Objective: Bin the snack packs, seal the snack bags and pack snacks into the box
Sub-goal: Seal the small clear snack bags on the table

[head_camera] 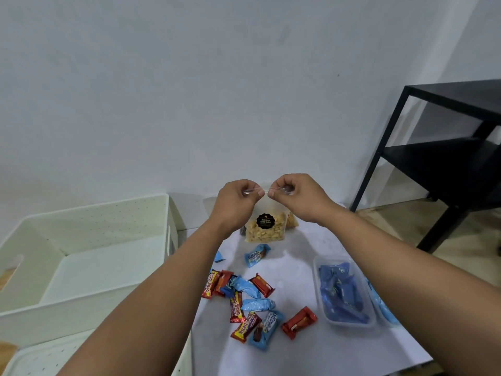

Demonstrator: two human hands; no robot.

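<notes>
The top of the snack bag (267, 229) is pinched by both the left hand (235, 198) and the right hand (296, 195); loose snack packs (244, 302) are scattered below them, a white box (89, 256) left, a tub (344, 291) right.

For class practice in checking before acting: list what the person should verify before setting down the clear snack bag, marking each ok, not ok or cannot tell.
1. Both hands grip the bag top: left hand and right hand pinch the top edge of the snack bag: ok.
2. Strip fully sealed: cannot tell.
3. Bag upright, contents at the bottom: ok.
4. White box open with room inside: ok.
5. Loose snack packs binned: not ok, many lie on the table.
6. Clear bin holds blue packs: ok.
</notes>
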